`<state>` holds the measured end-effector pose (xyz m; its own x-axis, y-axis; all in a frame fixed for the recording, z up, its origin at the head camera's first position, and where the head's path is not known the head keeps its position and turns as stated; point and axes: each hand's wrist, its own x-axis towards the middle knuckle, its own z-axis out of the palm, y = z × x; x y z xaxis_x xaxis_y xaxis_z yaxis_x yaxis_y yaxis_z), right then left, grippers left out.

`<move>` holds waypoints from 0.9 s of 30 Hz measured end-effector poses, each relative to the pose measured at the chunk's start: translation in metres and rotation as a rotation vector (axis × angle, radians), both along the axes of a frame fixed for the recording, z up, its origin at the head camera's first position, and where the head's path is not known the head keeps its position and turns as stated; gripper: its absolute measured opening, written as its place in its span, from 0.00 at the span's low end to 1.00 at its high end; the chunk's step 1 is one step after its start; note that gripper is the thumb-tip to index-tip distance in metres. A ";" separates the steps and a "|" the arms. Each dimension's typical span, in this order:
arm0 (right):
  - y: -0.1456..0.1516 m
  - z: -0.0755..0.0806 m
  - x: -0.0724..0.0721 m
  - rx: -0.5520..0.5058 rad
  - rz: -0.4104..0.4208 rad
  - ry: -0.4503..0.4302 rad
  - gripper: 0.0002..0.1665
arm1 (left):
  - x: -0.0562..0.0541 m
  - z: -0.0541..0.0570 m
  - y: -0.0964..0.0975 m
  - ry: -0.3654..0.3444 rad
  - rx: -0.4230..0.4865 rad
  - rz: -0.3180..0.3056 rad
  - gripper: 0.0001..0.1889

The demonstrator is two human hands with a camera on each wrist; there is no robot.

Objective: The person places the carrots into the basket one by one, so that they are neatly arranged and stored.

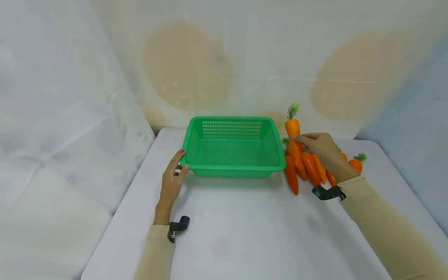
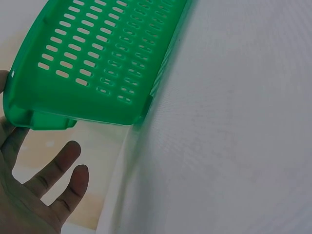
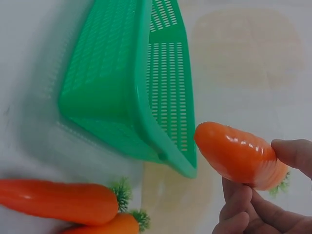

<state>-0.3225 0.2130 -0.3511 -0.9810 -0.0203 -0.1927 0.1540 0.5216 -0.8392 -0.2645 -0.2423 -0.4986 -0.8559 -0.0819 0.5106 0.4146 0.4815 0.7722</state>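
Observation:
A green plastic basket [image 1: 233,173] with slotted walls stands on the table. My left hand [image 1: 171,182] grips its near left corner; in the left wrist view thumb and a finger meet at the rim [image 2: 19,114], while other fingers stretch out below. My right hand [image 1: 320,147] pinches an orange carrot [image 1: 292,127] between thumb and fingers, its green leafy top pointing up and away. In the right wrist view this carrot [image 3: 234,153] is held in the air beside the basket's right side, its tip toward the rim.
Several more carrots [image 1: 291,177] lie in a group right of the basket, partly under my right hand and wrist. Another carrot [image 1: 355,165] shows beyond that wrist. White table surface [image 1: 231,225] lies in front, and patterned cloth hangs behind and at both sides.

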 end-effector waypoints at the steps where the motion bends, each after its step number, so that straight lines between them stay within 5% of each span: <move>1: -0.001 0.000 -0.001 -0.008 -0.003 -0.002 0.47 | 0.000 0.000 0.000 0.000 0.001 0.001 0.27; 22: -0.030 -0.002 -0.013 -0.249 0.064 -0.072 0.36 | 0.003 -0.003 0.009 0.004 -0.011 0.008 0.26; 27: -0.035 -0.005 -0.017 -0.241 0.067 -0.071 0.34 | 0.005 -0.001 0.011 0.007 -0.004 0.000 0.26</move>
